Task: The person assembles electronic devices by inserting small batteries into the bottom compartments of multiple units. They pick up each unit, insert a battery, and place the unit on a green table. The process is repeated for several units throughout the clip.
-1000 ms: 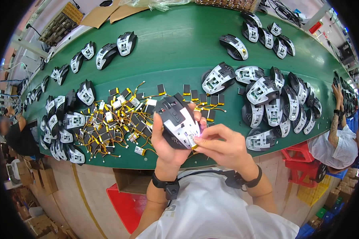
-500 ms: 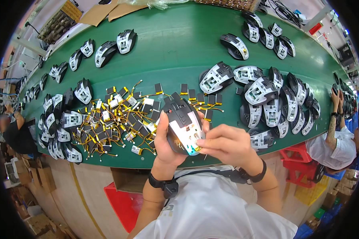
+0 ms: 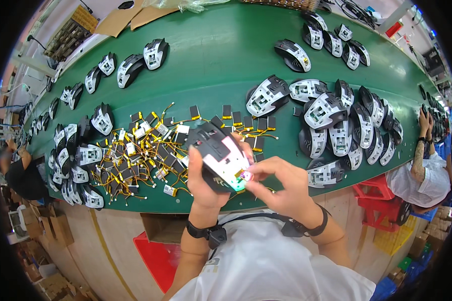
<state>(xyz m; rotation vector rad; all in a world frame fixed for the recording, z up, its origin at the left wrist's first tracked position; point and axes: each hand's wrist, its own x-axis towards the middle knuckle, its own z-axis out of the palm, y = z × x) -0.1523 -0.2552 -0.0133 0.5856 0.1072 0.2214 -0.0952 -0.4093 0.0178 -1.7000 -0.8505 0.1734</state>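
My left hand [image 3: 206, 188] is wrapped round a black-and-white computer mouse [image 3: 221, 156], holding it tilted with its white underside up. At the mouse's near end, a green-and-pink light glows by a small opening. The bent fingers of my right hand [image 3: 289, 188] reach this opening, thumb and forefinger close together; what they pinch, if anything, is too small to make out. Just beyond and left of the mouse, a heap of small batteries [image 3: 158, 159] with yellow tape and thin wires lies on the green table [image 3: 216, 50].
More mice [image 3: 326, 113] crowd the table on the right, with others [image 3: 65, 155] clustered at the left. Cardboard [image 3: 118, 20] lies at the back left. Red stools [image 3: 375, 200] stand under the right edge, beside a seated person [image 3: 419, 175]. Another person [image 3: 17, 165] sits far left.
The mouse has tipped further in my left hand and shifted slightly left. My right fingers have moved at its near end, where the glow is now greener.
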